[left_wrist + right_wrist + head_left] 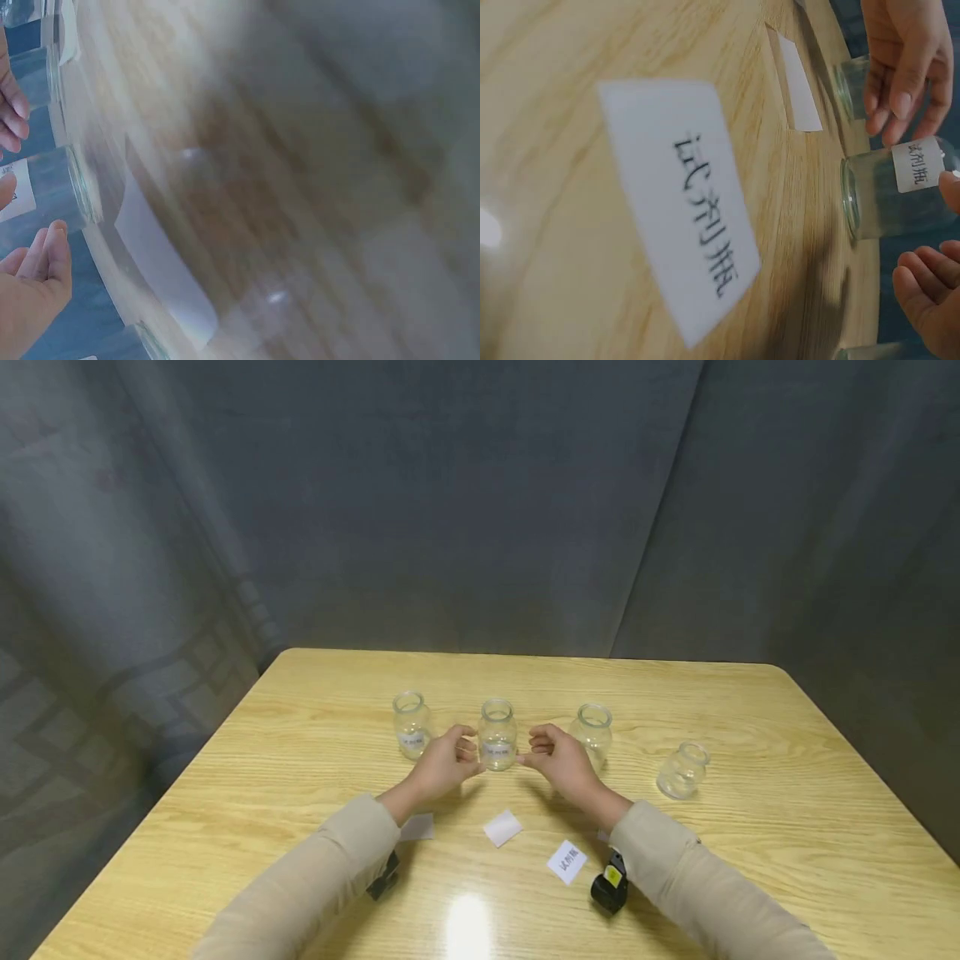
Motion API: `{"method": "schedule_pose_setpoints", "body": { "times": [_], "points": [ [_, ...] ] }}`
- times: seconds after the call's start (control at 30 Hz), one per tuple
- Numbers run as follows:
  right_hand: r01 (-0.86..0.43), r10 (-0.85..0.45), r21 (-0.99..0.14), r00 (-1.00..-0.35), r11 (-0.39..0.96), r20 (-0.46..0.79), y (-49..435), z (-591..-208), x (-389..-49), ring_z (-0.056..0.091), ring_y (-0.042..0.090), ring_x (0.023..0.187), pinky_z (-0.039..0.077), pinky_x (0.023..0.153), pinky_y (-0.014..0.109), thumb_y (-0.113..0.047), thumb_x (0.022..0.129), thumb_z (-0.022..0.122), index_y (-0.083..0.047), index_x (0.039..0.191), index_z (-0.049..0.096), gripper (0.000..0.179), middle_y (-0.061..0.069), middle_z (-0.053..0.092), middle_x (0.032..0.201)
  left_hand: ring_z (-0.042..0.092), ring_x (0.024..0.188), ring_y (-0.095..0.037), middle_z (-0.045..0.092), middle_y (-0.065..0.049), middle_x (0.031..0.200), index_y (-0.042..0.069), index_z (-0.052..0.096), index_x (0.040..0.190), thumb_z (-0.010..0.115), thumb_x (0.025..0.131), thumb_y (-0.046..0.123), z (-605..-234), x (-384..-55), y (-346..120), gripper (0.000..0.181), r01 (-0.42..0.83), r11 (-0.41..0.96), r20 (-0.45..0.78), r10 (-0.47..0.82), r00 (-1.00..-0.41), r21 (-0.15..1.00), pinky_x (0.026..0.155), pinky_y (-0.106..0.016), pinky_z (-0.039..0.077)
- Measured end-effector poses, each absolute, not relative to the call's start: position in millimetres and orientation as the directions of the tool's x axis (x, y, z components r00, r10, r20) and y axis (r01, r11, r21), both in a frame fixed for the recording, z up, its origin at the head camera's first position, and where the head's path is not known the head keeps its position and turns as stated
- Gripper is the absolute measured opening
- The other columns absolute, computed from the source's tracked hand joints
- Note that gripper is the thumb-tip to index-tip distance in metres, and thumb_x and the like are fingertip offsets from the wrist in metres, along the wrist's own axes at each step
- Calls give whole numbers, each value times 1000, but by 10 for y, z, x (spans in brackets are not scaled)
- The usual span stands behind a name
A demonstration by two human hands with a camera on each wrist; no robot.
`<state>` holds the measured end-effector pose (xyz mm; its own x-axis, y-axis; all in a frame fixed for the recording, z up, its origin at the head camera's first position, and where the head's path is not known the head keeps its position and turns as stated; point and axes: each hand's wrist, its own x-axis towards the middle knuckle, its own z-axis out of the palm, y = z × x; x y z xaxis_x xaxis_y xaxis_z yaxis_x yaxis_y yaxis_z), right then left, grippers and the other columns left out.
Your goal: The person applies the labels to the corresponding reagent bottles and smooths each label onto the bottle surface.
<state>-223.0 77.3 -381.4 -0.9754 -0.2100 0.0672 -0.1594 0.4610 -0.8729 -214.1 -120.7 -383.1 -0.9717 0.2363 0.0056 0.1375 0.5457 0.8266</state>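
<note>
A clear glass jar (497,731) with a white printed label (918,165) stands upright between my two hands. Left of it, my left hand (446,764) has relaxed, slightly bent fingers beside the glass, its thumb tip near the jar's lower side. From the opposite side my right hand (566,764) reaches in, fingers spread and loosely bent. In the right wrist view the right thumb (951,191) overlaps the label's edge, and the other fingers stand apart from the glass. Neither hand is wrapped round the jar.
A labelled jar (410,722) stands left; another jar (595,727) is partly behind the right hand. A smaller jar (682,771) sits farther right. Nearer me lie a blank white card (502,828), a printed card (567,862) and a partly covered card (417,827) on the wooden table (787,860).
</note>
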Motion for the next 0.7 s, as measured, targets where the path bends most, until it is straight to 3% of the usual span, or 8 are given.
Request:
{"method": "schedule_pose_setpoints", "body": {
  "times": [0.4,0.7],
  "points": [
    [-184,-237,-845,-969,501,71,906,-3797,-2125,55,22,84,48,69,30,-12,74,67,5,106,53,39,13,58,94,54,84,-18,57,-9,95,-1,52,105,65,76,11,-3832,-2036,-1164,34,196,520,23,321,-947,832,72,-25,46],
    [-190,-280,-848,-959,495,51,1014,-3812,-2022,55,21,82,48,70,31,-10,76,65,5,105,53,36,12,58,91,54,85,-17,57,-8,96,0,52,105,64,77,13,-3799,-1973,-1029,34,196,493,-17,394,-919,848,73,-26,46]
  ]
}}
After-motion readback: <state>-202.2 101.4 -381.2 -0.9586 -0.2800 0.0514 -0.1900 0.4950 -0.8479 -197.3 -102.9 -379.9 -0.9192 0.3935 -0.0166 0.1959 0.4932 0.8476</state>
